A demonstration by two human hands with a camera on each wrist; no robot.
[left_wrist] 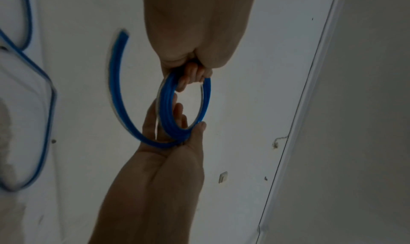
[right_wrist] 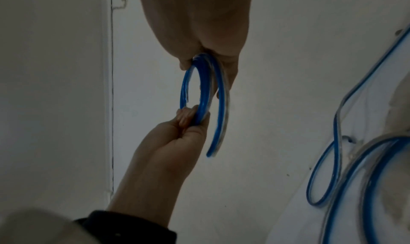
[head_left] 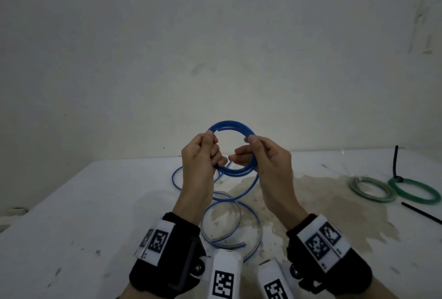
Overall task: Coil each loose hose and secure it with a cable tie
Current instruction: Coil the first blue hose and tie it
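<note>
a blue hose [head_left: 231, 125] coil was held above the bench [head_left: 71, 215], gripped by the left hand [head_left: 199, 155] and pinched by the right hand [head_left: 265, 162]; its tail lay on the bench's near middle.

1. A white table [head_left: 71, 203] fills the lower part of the head view.
2. A brownish stain [head_left: 323, 203] spreads over the table top right of centre.
3. Small dark specks and scuffs [head_left: 98, 252] dot the near left part of the table.
4. A pale grey wall [head_left: 215, 47] rises behind the table, with faint smudges [head_left: 421, 23] toward its upper right.
</note>
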